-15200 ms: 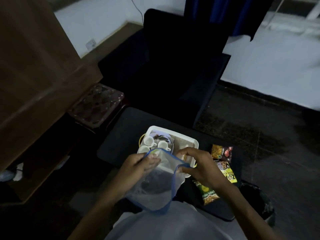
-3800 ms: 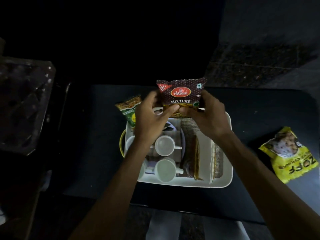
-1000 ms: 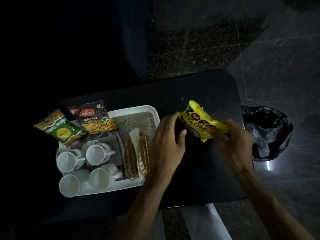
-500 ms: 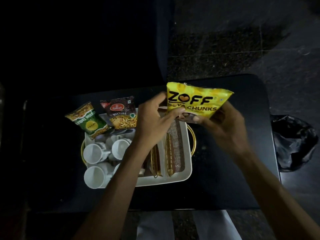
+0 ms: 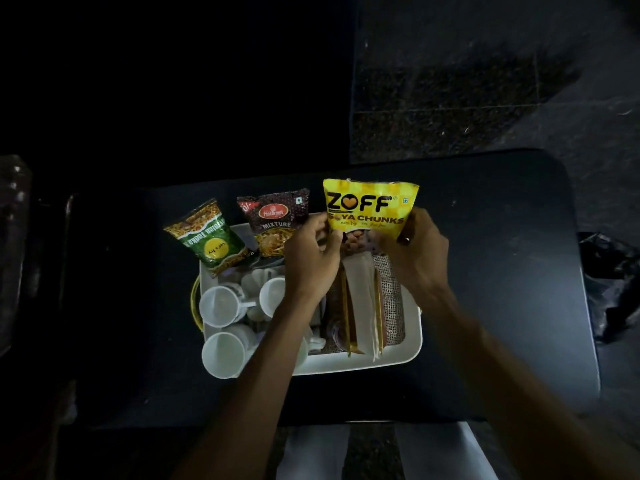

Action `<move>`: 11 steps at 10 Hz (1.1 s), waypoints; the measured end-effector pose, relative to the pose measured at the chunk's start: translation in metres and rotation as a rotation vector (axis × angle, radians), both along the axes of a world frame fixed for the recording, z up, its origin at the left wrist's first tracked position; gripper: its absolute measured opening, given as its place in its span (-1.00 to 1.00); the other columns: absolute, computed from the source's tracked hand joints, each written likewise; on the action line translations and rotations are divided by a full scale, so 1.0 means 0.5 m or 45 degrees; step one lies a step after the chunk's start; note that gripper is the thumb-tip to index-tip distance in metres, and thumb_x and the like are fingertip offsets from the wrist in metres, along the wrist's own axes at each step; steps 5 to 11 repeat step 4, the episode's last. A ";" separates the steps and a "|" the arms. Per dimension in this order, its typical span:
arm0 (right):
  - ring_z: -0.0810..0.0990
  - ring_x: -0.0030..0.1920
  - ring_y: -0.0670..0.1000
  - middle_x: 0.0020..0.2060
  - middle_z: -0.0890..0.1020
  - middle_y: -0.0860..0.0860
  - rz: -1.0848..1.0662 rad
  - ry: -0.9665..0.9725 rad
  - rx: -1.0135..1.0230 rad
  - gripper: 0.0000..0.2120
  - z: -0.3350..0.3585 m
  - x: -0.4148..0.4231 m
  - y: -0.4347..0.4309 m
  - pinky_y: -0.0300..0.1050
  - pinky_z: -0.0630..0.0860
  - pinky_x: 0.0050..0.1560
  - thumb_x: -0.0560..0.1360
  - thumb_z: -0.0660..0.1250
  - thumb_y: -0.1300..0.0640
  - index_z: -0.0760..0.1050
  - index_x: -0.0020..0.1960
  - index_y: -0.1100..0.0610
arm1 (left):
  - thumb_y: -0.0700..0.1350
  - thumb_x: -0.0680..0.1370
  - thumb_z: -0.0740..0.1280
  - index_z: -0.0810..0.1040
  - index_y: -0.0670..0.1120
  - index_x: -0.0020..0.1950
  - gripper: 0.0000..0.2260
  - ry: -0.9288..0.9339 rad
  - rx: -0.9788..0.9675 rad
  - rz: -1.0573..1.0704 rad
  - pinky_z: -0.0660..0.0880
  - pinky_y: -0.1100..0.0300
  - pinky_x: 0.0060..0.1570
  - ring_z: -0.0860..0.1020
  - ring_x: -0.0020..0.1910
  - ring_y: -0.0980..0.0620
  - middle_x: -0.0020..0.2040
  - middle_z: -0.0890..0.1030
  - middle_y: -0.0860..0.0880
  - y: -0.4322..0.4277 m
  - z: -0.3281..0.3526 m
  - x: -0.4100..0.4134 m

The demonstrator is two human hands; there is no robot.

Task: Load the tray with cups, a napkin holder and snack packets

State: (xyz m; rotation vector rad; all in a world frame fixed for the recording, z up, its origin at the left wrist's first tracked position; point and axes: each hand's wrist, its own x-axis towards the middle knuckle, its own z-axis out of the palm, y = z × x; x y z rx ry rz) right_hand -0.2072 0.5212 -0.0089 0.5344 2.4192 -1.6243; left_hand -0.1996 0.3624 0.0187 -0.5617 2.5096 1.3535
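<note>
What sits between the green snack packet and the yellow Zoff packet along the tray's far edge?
In the head view, the dark Haldiram's Mixture packet stands between the green packet and the Zoff packet, which both hands hold.

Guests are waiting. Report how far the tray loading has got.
Done: white cups, napkin holder, green packet and Haldiram's packet sit in the tray. In hand: both hands hold the yellow Zoff packet over the far edge. Left: set it down.

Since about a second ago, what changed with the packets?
The yellow Zoff soya chunks packet, gripped by both hands, left hand and right hand, moved from over the table to the white tray's far edge. Green and maroon packets stayed put.
</note>
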 end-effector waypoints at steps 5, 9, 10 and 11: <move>0.65 -0.02 -0.18 0.04 0.66 -0.06 -0.132 -0.016 0.048 -0.55 0.002 0.003 0.004 -0.53 0.51 -0.20 0.45 0.51 0.17 0.46 0.28 0.15 | -0.10 0.65 0.31 0.37 -0.12 0.54 -0.55 0.017 0.037 -0.088 0.49 0.02 0.36 0.50 0.41 -0.05 0.44 0.52 -0.13 -0.001 0.020 0.018; 0.65 -0.02 -0.18 0.04 0.66 -0.06 -0.132 -0.016 0.048 -0.55 0.002 0.003 0.004 -0.53 0.51 -0.20 0.45 0.51 0.17 0.46 0.28 0.15 | -0.10 0.65 0.31 0.37 -0.12 0.54 -0.55 0.017 0.037 -0.088 0.49 0.02 0.36 0.50 0.41 -0.05 0.44 0.52 -0.13 -0.001 0.020 0.018; 0.65 -0.02 -0.18 0.04 0.66 -0.06 -0.132 -0.016 0.048 -0.55 0.002 0.003 0.004 -0.53 0.51 -0.20 0.45 0.51 0.17 0.46 0.28 0.15 | -0.10 0.65 0.31 0.37 -0.12 0.54 -0.55 0.017 0.037 -0.088 0.49 0.02 0.36 0.50 0.41 -0.05 0.44 0.52 -0.13 -0.001 0.020 0.018; 0.65 -0.02 -0.18 0.04 0.66 -0.06 -0.132 -0.016 0.048 -0.55 0.002 0.003 0.004 -0.53 0.51 -0.20 0.45 0.51 0.17 0.46 0.28 0.15 | -0.10 0.65 0.31 0.37 -0.12 0.54 -0.55 0.017 0.037 -0.088 0.49 0.02 0.36 0.50 0.41 -0.05 0.44 0.52 -0.13 -0.001 0.020 0.018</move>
